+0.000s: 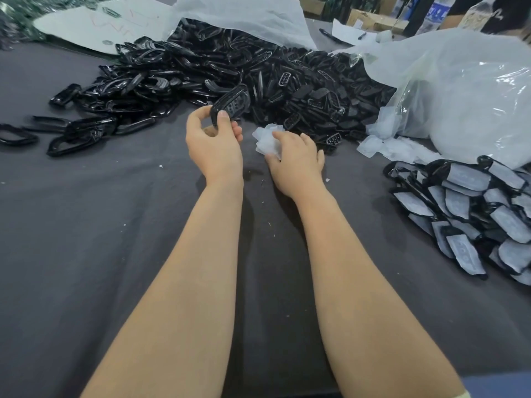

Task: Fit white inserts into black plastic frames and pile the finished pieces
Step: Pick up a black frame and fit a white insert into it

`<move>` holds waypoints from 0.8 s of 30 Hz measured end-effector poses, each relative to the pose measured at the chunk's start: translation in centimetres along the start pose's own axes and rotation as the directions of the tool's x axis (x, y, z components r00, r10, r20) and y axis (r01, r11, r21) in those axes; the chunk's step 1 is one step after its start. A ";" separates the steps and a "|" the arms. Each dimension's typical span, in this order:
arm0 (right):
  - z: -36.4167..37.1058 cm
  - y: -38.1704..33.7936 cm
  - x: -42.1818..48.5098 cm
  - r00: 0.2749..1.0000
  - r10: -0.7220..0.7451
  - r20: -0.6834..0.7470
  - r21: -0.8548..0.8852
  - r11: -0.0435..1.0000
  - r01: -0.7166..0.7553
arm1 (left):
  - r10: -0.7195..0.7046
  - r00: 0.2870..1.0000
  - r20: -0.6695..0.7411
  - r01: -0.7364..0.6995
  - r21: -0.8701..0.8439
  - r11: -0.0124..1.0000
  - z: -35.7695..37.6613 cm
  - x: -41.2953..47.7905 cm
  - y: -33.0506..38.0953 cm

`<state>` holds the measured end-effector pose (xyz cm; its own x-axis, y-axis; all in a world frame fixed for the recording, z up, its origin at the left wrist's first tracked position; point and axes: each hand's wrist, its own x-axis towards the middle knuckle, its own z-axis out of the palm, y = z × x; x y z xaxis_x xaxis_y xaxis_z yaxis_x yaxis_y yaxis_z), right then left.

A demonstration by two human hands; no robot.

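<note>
At frame centre, the left hand [214, 142] holds one black frame [230, 106] in a closed grip, thumb across it. The right hand [297, 165] pinches a clump of white inserts [268, 142] on the surface [86, 239]. The finished pile [465, 214], lower right, is sizeable. A larger heap of empty frames [230, 64], upper centre, remains.

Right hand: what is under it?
A small clump of white inserts sits under the right hand on the grey cloth. The hand covers part, so their number is hidden.
</note>
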<state>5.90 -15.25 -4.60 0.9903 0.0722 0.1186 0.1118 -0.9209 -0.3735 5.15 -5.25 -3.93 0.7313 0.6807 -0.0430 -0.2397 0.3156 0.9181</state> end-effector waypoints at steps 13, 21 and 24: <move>-0.5 -0.9 -0.4 0.988 -0.075 -0.131 0.157 0.983 0.096 | 0.004 0.999 0.037 -0.005 0.013 1.000 0.1 -0.4 0.0; -0.5 -0.9 -0.5 0.995 -0.073 -0.073 0.221 0.971 0.087 | 0.005 1.000 0.031 -0.005 0.006 1.000 0.2 -0.3 -0.1; -0.2 -1.1 -0.2 0.996 -0.073 -0.042 0.130 0.988 0.078 | 0.010 0.999 0.034 -0.010 0.004 1.000 0.2 -0.4 -0.1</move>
<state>5.59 -14.34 -4.03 0.9752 0.1233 0.1840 0.1985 -0.8549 -0.4793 5.02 -5.64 -3.96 0.7503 0.6607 -0.0207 -0.2441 0.3060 0.9202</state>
